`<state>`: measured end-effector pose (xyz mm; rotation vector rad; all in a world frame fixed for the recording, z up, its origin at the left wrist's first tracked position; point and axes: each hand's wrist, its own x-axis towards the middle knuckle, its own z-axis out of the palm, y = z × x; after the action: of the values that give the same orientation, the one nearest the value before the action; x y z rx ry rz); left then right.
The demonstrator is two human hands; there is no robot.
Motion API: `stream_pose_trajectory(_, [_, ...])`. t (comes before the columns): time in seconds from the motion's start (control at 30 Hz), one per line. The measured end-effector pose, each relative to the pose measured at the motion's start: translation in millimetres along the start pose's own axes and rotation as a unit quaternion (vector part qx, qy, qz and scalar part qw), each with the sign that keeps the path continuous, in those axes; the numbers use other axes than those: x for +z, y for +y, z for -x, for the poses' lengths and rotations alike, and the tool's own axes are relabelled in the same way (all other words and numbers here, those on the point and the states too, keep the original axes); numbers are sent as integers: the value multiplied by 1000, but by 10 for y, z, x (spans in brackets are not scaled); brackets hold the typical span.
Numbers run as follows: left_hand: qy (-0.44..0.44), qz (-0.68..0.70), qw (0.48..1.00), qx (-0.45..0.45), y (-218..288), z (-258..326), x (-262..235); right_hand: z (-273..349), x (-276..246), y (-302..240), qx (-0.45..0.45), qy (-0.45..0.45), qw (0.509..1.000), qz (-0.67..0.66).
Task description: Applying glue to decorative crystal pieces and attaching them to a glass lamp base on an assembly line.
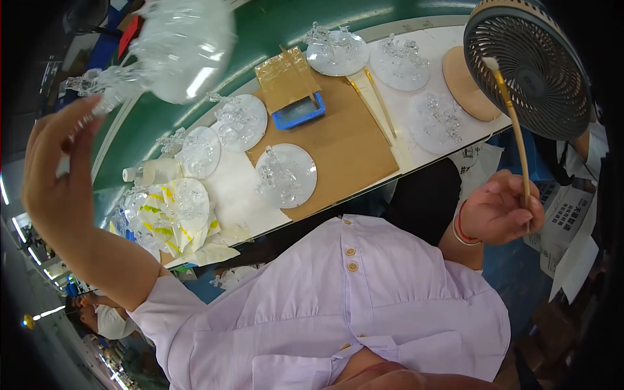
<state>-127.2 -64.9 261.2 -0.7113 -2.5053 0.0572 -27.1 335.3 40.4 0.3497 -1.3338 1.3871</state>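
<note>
Raised at the far left, my left hand (65,156) pinches the clear knobbly end of a clear plastic piece with a pale round disc (188,49), which is smeared by motion. On the right, my right hand (500,208) grips a paintbrush (519,140) by its thin wooden handle. Its pale bristles point up, in front of a dark fan (530,71). Between my hands, a pale disc (296,172) with clear knobbly figures lies on a brown cardboard sheet (357,149). Behind it sits a blue tray (296,116) with a brown taped box (286,78) against it.
Several similar discs stand around the cardboard, including one (244,123) on its left and one (338,52) behind. Two more brushes (380,104) lie on its right edge. A crumpled yellow-marked wrapper (175,221) and a clear bottle (153,172) are at the left. A tan round board (468,84) leans near the fan.
</note>
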Motion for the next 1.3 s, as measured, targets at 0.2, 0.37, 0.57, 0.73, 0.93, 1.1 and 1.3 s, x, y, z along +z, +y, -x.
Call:
stream_pose_trajectory(0.2, [-83,222,932,274,1052,-336,660,-28,-179,-72,-52,20,996,64])
stream_pose_trajectory(0.37, [-172,182,904,346,1565,-413,1510,-13,-138,-152,-43,1,998,51])
stream_pose_trajectory(0.57, [-175,135,918,329,1734,-413,1995,49,-166,-172,-16,-3,999,31])
stream_pose_trajectory(0.73, [0,236,942,239,1446,-256,1694,118,-7,-213,32,-39,998,-24])
stream_pose_trajectory(0.93, [-233,335,909,81,754,502,1321,221,207,-186,61,-191,979,-47])
stream_pose_trajectory(1.1, [-239,333,912,9,665,1015,1530,293,651,-43,118,-328,937,26])
stream_pose_trajectory(1.3, [-144,326,934,-29,607,1160,1586,511,1217,311,108,-385,908,127])
